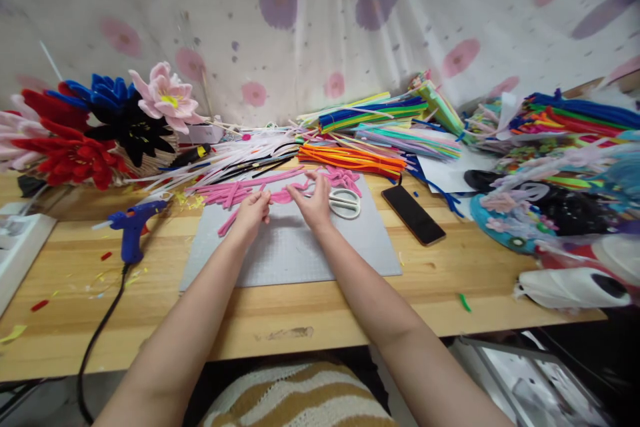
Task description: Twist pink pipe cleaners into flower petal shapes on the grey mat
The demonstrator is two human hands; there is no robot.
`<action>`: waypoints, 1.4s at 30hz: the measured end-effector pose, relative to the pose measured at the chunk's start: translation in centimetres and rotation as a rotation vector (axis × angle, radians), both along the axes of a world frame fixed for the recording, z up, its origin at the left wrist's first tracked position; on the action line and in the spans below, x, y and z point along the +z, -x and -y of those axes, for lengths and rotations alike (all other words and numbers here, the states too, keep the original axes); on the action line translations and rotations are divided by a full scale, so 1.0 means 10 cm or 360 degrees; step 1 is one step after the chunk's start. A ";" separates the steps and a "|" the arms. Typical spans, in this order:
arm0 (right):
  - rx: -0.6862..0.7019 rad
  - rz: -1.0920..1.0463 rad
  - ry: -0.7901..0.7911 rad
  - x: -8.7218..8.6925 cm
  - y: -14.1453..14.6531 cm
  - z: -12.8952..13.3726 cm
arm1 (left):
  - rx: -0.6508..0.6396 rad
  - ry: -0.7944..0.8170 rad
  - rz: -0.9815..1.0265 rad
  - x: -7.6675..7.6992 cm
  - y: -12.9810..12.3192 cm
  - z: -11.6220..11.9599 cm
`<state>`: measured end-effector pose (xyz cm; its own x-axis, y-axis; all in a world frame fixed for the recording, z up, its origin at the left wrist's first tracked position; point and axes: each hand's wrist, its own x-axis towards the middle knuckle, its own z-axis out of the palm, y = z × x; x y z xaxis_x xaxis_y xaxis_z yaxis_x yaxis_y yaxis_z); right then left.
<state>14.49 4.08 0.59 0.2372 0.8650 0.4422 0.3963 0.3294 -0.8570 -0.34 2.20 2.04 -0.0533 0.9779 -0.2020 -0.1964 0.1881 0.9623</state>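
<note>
My left hand [254,215] is closed in a pinch on a pink pipe cleaner [280,198] above the grey cutting mat [280,260]. Beside it, my right hand [316,203] has its thumb and fingers apart, and I see nothing gripped in it. Pink pipe cleaners [225,195] lie behind and left of my hands, partly covered by my left fingers. A looped pink piece [345,178] rests at the mat's back edge. Scissors with white handles [346,203] lie just right of my right hand, their blades hidden.
A blue glue gun [133,227] stands at left, its cord running off the front. Fuzzy flowers [85,140] fill the back left. Bundles of orange pipe cleaners [353,159] and other colours line the back. A phone [413,215] and a white roll [570,288] are at right.
</note>
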 end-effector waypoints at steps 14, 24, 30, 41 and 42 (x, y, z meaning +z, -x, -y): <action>0.0836 -0.0961 0.0743 -0.14 0.19 -0.03 | -0.0099 0.0070 0.0313 -0.18 -0.24 0.14; 0.0991 -0.1121 0.0785 -0.06 0.17 0.00 | 0.0010 -0.0451 -0.0294 -0.22 -0.25 0.17; 0.1112 -0.1191 0.0938 -0.06 0.18 0.03 | 0.0126 -0.0602 -0.0426 -0.25 -0.29 0.21; 0.1088 -0.1093 0.0912 -0.08 0.14 0.01 | -0.0138 -0.0267 -0.0196 -0.22 -0.12 0.12; 0.1075 -0.1080 0.0897 -0.08 0.15 0.02 | -0.0136 -0.0254 -0.0244 -0.21 -0.10 0.11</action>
